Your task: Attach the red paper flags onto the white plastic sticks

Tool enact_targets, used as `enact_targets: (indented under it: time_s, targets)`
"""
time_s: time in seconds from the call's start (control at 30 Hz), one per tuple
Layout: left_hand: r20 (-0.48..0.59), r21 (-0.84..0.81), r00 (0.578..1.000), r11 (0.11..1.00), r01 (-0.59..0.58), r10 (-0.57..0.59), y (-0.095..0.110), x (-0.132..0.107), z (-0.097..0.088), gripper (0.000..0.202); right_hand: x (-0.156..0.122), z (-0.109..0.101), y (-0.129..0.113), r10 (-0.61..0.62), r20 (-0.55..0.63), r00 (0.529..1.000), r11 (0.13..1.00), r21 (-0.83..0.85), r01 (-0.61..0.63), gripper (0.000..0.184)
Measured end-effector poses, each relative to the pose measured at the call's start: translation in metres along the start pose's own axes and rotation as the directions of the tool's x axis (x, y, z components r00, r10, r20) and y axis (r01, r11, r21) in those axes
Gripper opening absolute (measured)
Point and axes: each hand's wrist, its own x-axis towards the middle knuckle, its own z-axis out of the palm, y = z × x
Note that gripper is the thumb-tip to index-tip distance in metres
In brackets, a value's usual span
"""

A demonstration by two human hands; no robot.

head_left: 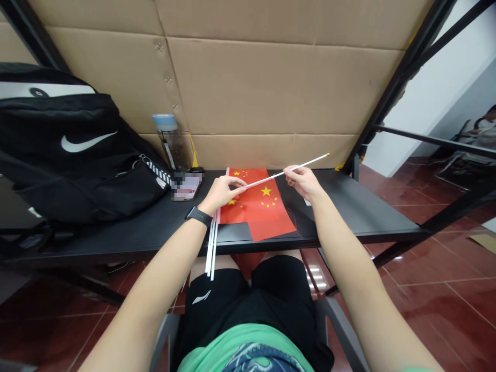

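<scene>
Pinching a white stick (271,177) between both hands, and this is a narrow grip on each side! My left hand (220,194) has the stick's near end at the fingertips, while my right hand (302,183) closes on it further along. The stick slants up and away to the right, and its gold tip (328,154) sticks out past the right hand, over the table's far edge.

Right below the stick, Chinese flags (259,204) lie flat, with at least two red sheets overlapping and slightly offset. Their top edge reaches the back of the table, and their lower corner comes close to the front edge. Just by my left wrist, with its black watch (199,216), a bundle of white sticks (211,248) runs down past the table's front edge.

Moving out along the black table (360,206), a phone (188,186), blurred in my view, sits left of the flags, next to a water bottle (169,142) with a blue lid. Further left, a black Nike backpack (65,150) slumps against a cardboard wall (271,88). My black shorts (240,305) show below the table, and over on the far right a seated person (482,137) is near the white wall, beyond the red tile floor (430,268).
</scene>
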Motion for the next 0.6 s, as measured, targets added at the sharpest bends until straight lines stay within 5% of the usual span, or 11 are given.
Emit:
enact_targets:
  time_s: [0.23, 0.6]
  targets:
    - [0.004, 0.010, 1.000, 1.000, -0.021, 0.021, 0.001, 0.000, 0.004, 0.011, 0.001, 0.000, 0.015, 0.043, 0.122, 0.992, 0.995, -0.096, -0.031, 0.041]
    - [-0.062, -0.014, 0.998, 0.999, -0.035, 0.034, -0.006, 0.001, 0.003, 0.018, 0.001, 0.003, 0.014, 0.045, 0.094, 0.994, 0.997, -0.061, -0.040, 0.041]
